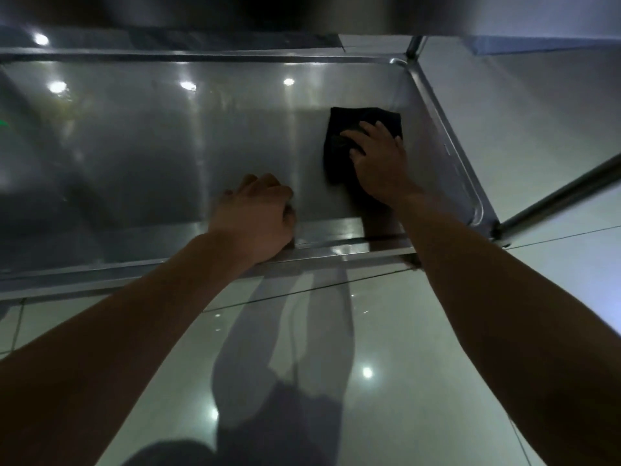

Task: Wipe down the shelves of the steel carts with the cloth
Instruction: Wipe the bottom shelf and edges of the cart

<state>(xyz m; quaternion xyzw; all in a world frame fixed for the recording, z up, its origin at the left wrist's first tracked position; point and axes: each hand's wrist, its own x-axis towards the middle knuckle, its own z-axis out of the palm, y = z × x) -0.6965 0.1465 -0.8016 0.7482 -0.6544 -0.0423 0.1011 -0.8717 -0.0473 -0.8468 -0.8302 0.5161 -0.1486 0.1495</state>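
A low steel cart shelf (pixel 201 136) with a raised rim fills the upper half of the head view. A dark folded cloth (pixel 353 129) lies flat on its right part. My right hand (pixel 379 166) presses down on the cloth with fingers spread, covering its near half. My left hand (pixel 258 220) is curled over the shelf's front rim, near the middle, gripping the edge.
An upper shelf's underside (pixel 302 15) hangs close above, at the top of the view. Cart posts stand at the right rear corner (pixel 415 47) and right front corner (pixel 554 200). Glossy tiled floor (pixel 369 348) lies below and to the right.
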